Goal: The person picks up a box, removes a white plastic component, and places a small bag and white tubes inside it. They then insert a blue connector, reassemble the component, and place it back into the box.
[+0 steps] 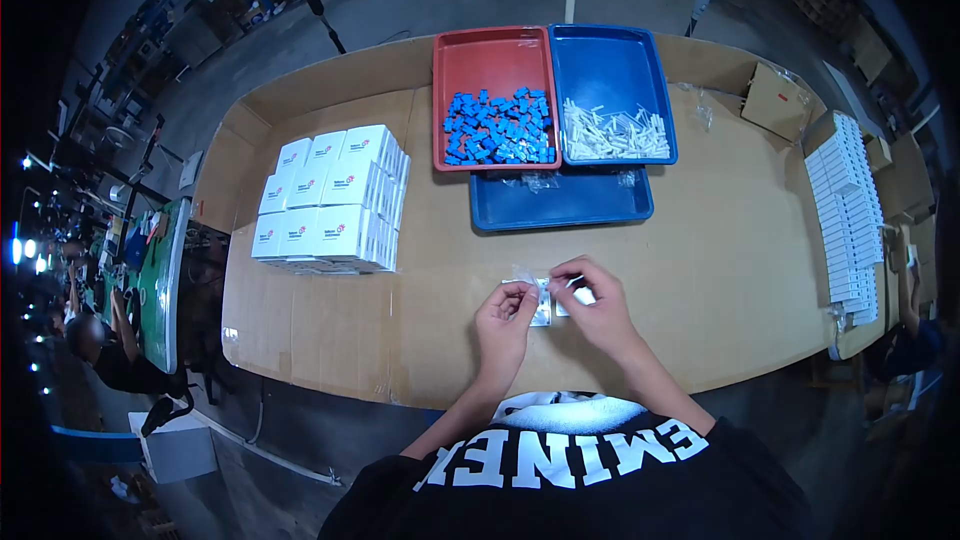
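Near the front of the cardboard-covered table, my left hand (508, 312) pinches the edge of a small clear plastic bag (541, 318) with a shiny surface. My right hand (598, 306) is closed in a pinch close to the bag's top. Whatever sits between its fingertips is too small to make out. Partly under the right hand lies a small white piece (582, 296), mostly covered by the fingers. Beyond the hands is a blue tray (560, 220), and behind it are a red tray (492, 38) of blue plastic parts (498, 128) and another blue tray (610, 40) of white stick-like pieces (615, 132).
White printed boxes (335, 195) are stacked at the left. Rows of white boxes (843, 210) line the right edge, near a brown cardboard piece (776, 102). Raised cardboard walls (340, 82) border the table's back. One person (115, 345) sits at the far left, another (905, 345) at the right.
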`<state>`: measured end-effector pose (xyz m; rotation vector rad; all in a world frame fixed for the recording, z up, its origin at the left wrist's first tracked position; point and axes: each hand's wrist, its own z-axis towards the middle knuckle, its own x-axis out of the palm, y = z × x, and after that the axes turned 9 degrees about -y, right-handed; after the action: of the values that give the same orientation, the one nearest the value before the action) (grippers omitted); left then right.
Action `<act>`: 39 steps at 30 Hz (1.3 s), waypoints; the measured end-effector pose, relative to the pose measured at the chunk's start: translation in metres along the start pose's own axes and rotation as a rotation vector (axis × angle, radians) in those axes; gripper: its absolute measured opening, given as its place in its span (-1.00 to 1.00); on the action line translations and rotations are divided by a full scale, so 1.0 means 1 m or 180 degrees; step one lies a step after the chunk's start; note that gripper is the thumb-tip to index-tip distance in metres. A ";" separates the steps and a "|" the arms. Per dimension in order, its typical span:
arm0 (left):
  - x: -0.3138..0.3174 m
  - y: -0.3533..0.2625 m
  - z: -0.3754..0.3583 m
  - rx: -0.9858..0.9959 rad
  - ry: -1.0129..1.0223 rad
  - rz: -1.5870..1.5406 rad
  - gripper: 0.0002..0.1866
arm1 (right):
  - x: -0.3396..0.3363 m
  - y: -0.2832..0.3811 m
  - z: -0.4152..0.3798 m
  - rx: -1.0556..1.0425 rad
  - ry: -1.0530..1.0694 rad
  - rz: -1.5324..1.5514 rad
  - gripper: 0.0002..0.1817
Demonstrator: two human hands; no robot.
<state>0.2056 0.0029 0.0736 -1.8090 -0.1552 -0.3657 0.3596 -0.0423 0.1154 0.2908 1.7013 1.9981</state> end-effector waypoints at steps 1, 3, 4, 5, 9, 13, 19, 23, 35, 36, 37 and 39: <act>0.001 0.001 0.000 -0.0018 0.0015 0.0002 -0.89 | 0.003 0.000 -0.002 0.0013 -0.0016 -0.0010 -0.81; 0.002 0.000 -0.001 0.0304 0.0068 0.0314 -0.89 | 0.007 -0.001 -0.005 0.0389 0.0260 0.0219 -0.80; 0.002 0.000 -0.002 0.0304 0.0059 0.0316 -0.89 | 0.007 -0.005 -0.006 0.0552 0.0279 0.0363 -0.79; 0.002 -0.001 -0.002 0.0391 0.0012 0.0533 -0.89 | 0.007 -0.008 -0.006 0.0548 0.0292 0.0367 -0.79; 0.004 -0.015 -0.003 0.1070 0.0102 0.1325 -0.87 | 0.007 -0.012 -0.007 0.0764 0.0233 0.0555 -0.80; 0.003 -0.015 -0.003 0.1443 0.0155 0.1533 -0.88 | 0.007 -0.013 -0.008 0.0694 0.0100 0.0407 -0.81; 0.005 -0.016 -0.005 0.1585 0.0179 0.1714 -0.87 | 0.001 -0.019 -0.007 0.1025 0.0059 0.0287 -0.85; 0.005 -0.014 -0.007 0.1785 -0.0145 0.1690 -0.90 | 0.008 -0.012 -0.009 0.0751 -0.0221 0.0226 -0.87; -0.008 -0.001 -0.003 0.0065 0.0117 0.0429 -0.77 | 0.006 -0.008 -0.009 0.0118 -0.0188 0.0196 -0.89; -0.008 -0.007 -0.003 -0.0340 0.0153 0.0088 -0.71 | 0.005 -0.013 -0.010 -0.0018 -0.0059 0.0214 -0.88; -0.005 -0.010 -0.003 -0.0336 0.0146 0.0085 -0.71 | 0.005 -0.015 -0.009 -0.0169 0.0069 0.0233 -0.87; -0.001 -0.014 -0.005 -0.0149 0.0053 0.0262 -0.71 | 0.004 -0.012 -0.010 -0.0054 0.0125 0.0369 -0.87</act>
<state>0.1998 0.0017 0.0876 -1.8520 -0.0609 -0.3283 0.3539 -0.0477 0.1010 0.3539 1.7264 2.1131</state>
